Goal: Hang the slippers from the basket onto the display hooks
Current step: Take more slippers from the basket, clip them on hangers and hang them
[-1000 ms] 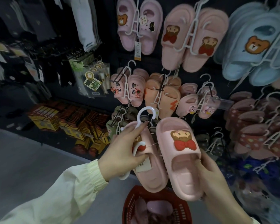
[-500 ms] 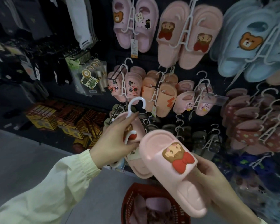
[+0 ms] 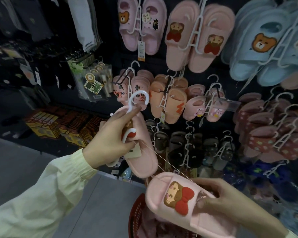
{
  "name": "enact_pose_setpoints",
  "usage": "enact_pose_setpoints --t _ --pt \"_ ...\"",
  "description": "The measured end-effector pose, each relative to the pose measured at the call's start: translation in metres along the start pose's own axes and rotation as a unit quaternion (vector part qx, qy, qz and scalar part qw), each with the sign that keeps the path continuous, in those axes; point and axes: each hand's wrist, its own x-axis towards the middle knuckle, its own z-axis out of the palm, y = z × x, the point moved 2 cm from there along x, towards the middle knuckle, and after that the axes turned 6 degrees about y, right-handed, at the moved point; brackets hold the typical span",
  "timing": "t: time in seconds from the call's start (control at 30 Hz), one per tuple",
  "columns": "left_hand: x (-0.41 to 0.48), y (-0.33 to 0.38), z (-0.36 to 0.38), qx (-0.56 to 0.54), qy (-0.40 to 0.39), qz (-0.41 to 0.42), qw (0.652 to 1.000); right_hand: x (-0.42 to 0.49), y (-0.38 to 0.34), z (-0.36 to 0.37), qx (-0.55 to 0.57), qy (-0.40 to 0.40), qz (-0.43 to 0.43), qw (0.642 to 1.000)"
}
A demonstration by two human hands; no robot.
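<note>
Moved, head view: the lower slipper (image 3: pixel 162 194) has dropped away from its mate.
Left hand (image 3: pixel 110 140): grips the white hanger (image 3: pixel 139 91) carrying the upper slipper (image 3: pixel 144 152), before the display wall.
Right hand (image 3: pixel 227 203): fingers curled round the lower slipper, above the red basket (image 3: pixel 136 217).

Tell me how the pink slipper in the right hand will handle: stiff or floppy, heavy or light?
Probably light: the right hand holds the pink slipper by one side and it shows no sag. Likely firm but squashy, judging by its thick rounded sole. A thin string ties it to the other slipper, so pulling may tug that one.
</note>
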Motion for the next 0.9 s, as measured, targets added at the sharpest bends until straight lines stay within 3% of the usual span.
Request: enact_pose_setpoints --t 0.2,0.37,0.57,0.77,0.9 --pt "-0.006 -0.004 -0.003 0.019 -0.011 -0.001 1.0 0.008 0.012 -0.016 -0.041 0.097 -0.008 0.994" --pt "-0.011 -0.007 0.0 0.052 -0.039 0.006 0.998 0.018 0.014 -0.022 -0.005 0.219 -0.026 0.975" --pt "-0.017 -0.007 0.009 0.061 -0.064 0.003 0.996 0.022 0.0 -0.007 0.162 0.309 -0.091 0.933" --pt "-0.026 -0.002 0.02 0.036 -0.091 0.012 0.995 0.025 -0.011 0.019 0.262 0.326 -0.159 0.894" --pt "-0.031 0.005 0.028 0.013 -0.107 0.026 0.994 0.03 -0.015 0.034 0.271 0.32 -0.182 0.889"
